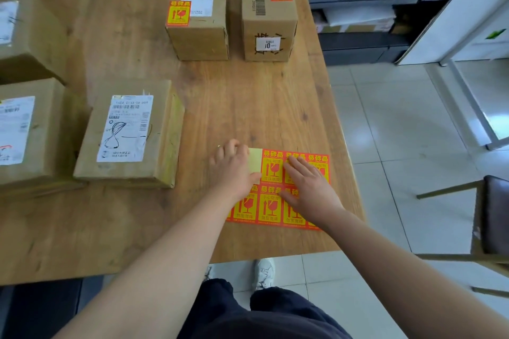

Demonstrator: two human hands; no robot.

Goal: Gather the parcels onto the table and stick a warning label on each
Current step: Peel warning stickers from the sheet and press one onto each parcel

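A sheet of red-and-yellow warning labels [271,201] lies on the wooden table [248,96] near its right front edge. Its top left corner shows bare yellow backing. My left hand [234,168] rests on that bare corner of the sheet with curled fingers. My right hand [311,190] lies flat on the sheet's right part, fingers spread. Two cardboard parcels stand at the back, one [198,16] and a taller one [268,8], each with a warning label. An unlabelled parcel [132,132] lies left of my hands. Two more parcels [24,129] [24,36] sit at the left edge.
Dark shelving with bags and boxes [366,3] stands behind the table on the right. A chair [493,215] stands on the tiled floor to the right, and a white frame [468,69] is farther back. My shoes show below the table's front edge.
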